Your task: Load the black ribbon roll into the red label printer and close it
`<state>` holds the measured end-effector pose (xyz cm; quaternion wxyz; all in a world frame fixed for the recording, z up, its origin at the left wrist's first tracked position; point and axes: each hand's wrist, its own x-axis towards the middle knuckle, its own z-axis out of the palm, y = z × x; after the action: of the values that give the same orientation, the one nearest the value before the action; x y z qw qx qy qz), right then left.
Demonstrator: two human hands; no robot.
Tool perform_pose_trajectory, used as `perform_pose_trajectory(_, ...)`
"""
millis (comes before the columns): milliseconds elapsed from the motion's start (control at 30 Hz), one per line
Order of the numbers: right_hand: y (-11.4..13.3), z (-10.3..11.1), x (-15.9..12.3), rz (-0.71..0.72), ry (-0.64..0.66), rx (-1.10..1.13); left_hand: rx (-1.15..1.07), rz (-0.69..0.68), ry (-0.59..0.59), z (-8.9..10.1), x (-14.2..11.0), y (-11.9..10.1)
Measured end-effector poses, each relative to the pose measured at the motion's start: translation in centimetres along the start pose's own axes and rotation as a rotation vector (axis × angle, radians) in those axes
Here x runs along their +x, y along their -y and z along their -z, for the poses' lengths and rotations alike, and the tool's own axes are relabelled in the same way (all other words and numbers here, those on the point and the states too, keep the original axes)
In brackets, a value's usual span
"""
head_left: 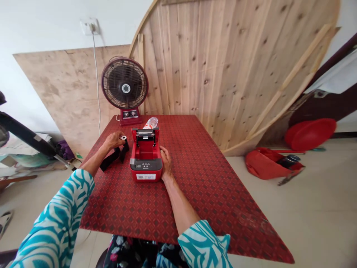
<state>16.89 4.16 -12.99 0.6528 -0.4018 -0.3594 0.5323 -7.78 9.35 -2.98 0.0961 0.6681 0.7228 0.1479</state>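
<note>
A red and dark grey printer [146,172] stands on the table with its lid [145,134] raised and its red inner bay showing. My right hand [165,162] is against its right side, fingers curled along the casing. To the printer's left, my left hand [113,140] holds a small roll [124,138] with a white, ring-like end and a black outside. From the roll, a black strip [113,158] trails down in a loop onto the tabletop. My left fingertips are closed about the roll, partly hidden by the hand itself.
Behind the printer lies a clear plastic bottle [151,123]. A dark red fan [125,87] stands at the table's back left, its cord running to a wall socket [90,26]. Wooden boards [206,67] lean behind the patterned red table [200,178]. A red bag [264,163] is on the floor.
</note>
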Motion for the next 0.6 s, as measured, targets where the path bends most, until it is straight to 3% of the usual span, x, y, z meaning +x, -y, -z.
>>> perform_pose_trajectory(200, 0.1, 0.0, -0.1, 0.005, -0.005, -0.009, -0.016, 0.02, 0.071, -0.7, 0.2, 0.4)
perform_pose_trajectory(400, 0.0, -0.1, -0.1, -0.017, 0.002, 0.014, -0.578, -0.02, 0.049, 0.8, -1.4, 5.6)
perform_pose_trajectory(500, -0.1, -0.1, 0.1, -0.025, 0.006, 0.016, -0.621, -0.05, 0.154, 0.7, -3.0, 7.5)
perform_pose_trajectory(600, -0.1, -0.1, 0.1, -0.027, 0.004, 0.025, -0.613, -0.085, 0.214, -0.5, -4.0, 7.7)
